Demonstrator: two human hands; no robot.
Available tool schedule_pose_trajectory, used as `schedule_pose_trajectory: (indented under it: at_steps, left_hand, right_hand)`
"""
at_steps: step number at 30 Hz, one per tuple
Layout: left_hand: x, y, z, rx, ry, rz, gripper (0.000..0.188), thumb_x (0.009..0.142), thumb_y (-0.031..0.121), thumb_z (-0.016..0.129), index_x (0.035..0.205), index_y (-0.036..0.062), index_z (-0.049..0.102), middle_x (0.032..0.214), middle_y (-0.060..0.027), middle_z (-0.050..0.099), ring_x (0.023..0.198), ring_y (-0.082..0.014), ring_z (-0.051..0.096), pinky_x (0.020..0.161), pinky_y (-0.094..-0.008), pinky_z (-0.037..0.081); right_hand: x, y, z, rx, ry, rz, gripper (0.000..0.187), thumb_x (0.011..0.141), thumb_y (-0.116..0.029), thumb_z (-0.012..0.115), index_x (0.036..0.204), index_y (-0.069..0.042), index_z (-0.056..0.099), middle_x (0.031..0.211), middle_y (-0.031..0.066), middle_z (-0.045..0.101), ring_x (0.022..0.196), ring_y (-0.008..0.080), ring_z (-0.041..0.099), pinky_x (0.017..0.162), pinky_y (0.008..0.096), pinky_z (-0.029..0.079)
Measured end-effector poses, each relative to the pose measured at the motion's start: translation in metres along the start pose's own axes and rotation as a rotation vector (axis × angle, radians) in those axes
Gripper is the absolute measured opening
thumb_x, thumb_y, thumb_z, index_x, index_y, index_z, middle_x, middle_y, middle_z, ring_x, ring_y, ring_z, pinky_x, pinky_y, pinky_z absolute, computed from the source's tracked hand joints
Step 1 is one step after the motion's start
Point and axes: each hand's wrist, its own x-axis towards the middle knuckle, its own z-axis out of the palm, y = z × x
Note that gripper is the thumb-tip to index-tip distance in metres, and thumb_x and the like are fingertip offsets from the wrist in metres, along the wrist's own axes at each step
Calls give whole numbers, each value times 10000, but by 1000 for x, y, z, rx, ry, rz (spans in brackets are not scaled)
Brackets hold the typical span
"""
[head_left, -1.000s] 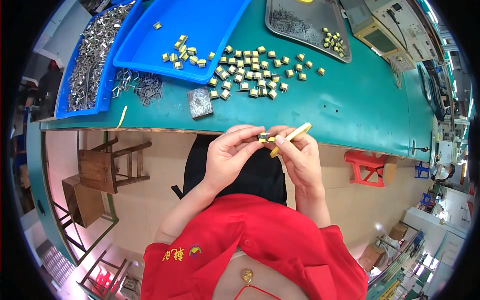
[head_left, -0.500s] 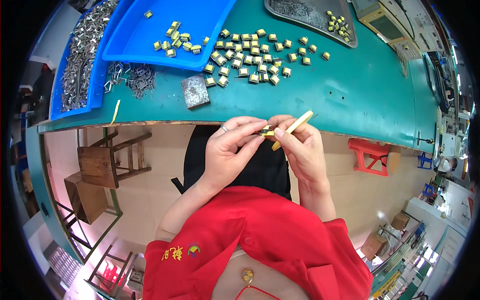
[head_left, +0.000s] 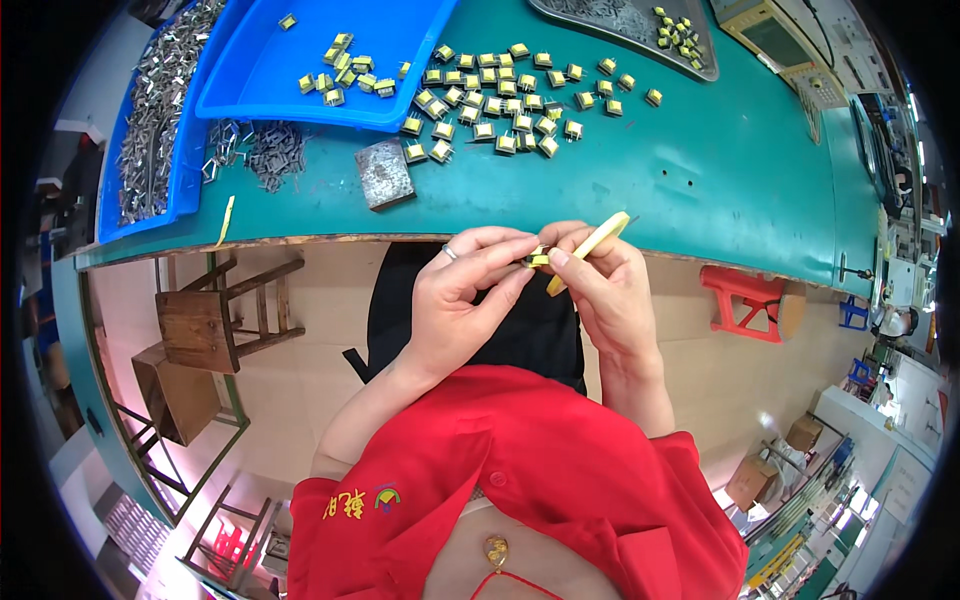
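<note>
Just in front of the bench's near edge, both my hands meet at a small black-and-yellow transformer point(head_left: 537, 258). My left hand point(head_left: 458, 305) pinches it from the left between thumb and fingertips. My right hand point(head_left: 612, 300) has its thumb and fingers closed at the transformer's right side, and also carries a narrow roll of yellow tape point(head_left: 596, 247), seen nearly edge-on. Fingers cover much of the transformer, so its far side is hidden. Many similar transformers point(head_left: 502, 106) stand loosely grouped on the green bench point(head_left: 720, 215) beyond my hands.
A blue tray point(head_left: 270, 88) holds several transformers. Left of it, a blue bin point(head_left: 186, 200) contains metal clips. Dark core pieces point(head_left: 276, 158), a metal block point(head_left: 386, 177) and a yellow tape strip point(head_left: 226, 221) lie nearby. A metal tray point(head_left: 708, 66) and an instrument point(head_left: 772, 45) stand far right.
The transformer has turned slightly between my fingers, and more yellow shows on it. The tape roll has shifted slightly up and right. The whole view has moved a little.
</note>
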Motion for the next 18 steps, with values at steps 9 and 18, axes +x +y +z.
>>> schedule_pose_trajectory:
  at_steps: [9,18]
  left_hand:
    - [-1,2,1,-1,-3,-7,290,803,-116,566,1081,-38,594,1119,-118,522,969,-150,578,792,-228,516]
    - [-1,4,4,-131,-6,-46,297,790,-104,592,1083,-57,580,1133,-127,502,1002,-171,564,837,-258,510]
  right_hand:
    - [-1,2,-2,7,-6,-2,28,817,-2,585,830,19,598,973,111,559,834,133,538,704,241,433]
    - [-1,3,-1,21,-11,-25,21,815,-1,594,827,16,597,951,104,562,822,132,535,707,247,435]
